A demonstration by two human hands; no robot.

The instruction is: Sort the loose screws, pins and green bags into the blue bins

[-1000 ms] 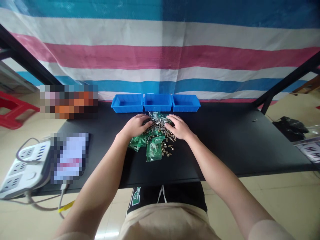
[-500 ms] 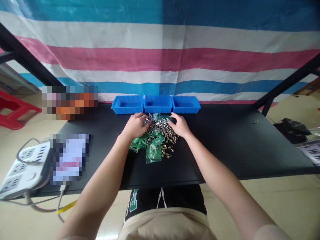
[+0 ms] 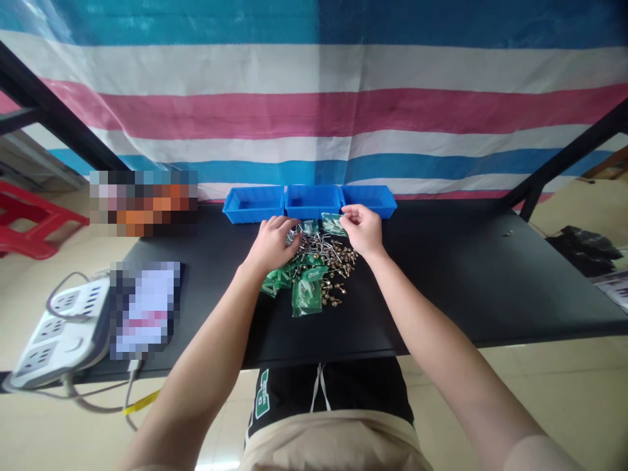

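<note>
Just below blue bins (image 3: pixel 311 212), R hand (image 3: pixel 362 230) nearly shut, pinching end of green poly bag (image 3: pixel 332 224) lying crosswise; L hand (image 3: pixel 273 246) half-curled beside metal pins (image 3: pixel 314 247), grip unclear.

Plenty of room out on the right of the black surface (image 3: pixel 456 281), a wide lane past the right hand (image 3: pixel 362 229)! Dead ahead, the three blue bins (image 3: pixel 309 201) line the back (right hand just short of them), while the heap of metal pins (image 3: pixel 321 252) and green bags (image 3: pixel 307 297) blocks the middle, left hand (image 3: pixel 271 245) right against it.
</note>
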